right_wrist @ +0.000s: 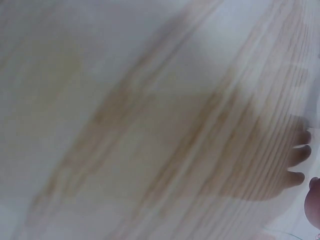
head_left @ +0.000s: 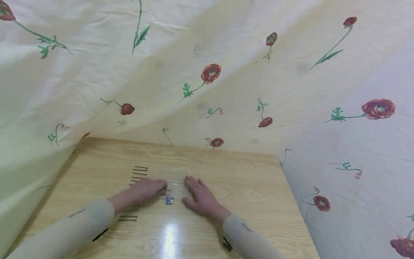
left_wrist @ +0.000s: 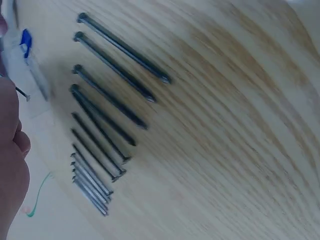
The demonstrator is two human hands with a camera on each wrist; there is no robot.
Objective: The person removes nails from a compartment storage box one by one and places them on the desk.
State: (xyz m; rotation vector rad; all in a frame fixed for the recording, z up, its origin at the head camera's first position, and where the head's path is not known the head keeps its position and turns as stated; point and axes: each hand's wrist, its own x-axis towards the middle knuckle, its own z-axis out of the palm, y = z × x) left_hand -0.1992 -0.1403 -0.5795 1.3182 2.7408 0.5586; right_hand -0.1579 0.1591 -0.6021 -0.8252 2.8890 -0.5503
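Observation:
My left hand [head_left: 148, 190] pinches a thin nail [head_left: 168, 190] whose head end sticks out past the fingertips. In the left wrist view the same nail [left_wrist: 22, 93] shows its flat head, pointing at a clear plastic container. That transparent container [head_left: 178, 172] lies flat between my hands, its outline faint on the wood. A small blue label [head_left: 169, 200] is at its near end. My right hand [head_left: 202, 197] lies with extended fingers along the container's right side; whether it touches is hard to tell. Several nails [left_wrist: 112, 97] lie in a row beside my left hand, dark thick ones and thinner silvery ones.
The wooden table [head_left: 245, 187] ends at a floral curtain [head_left: 239, 108] behind it and on both sides. My left forearm [head_left: 81, 223] passes over part of the nail row. Light glares on the near tabletop.

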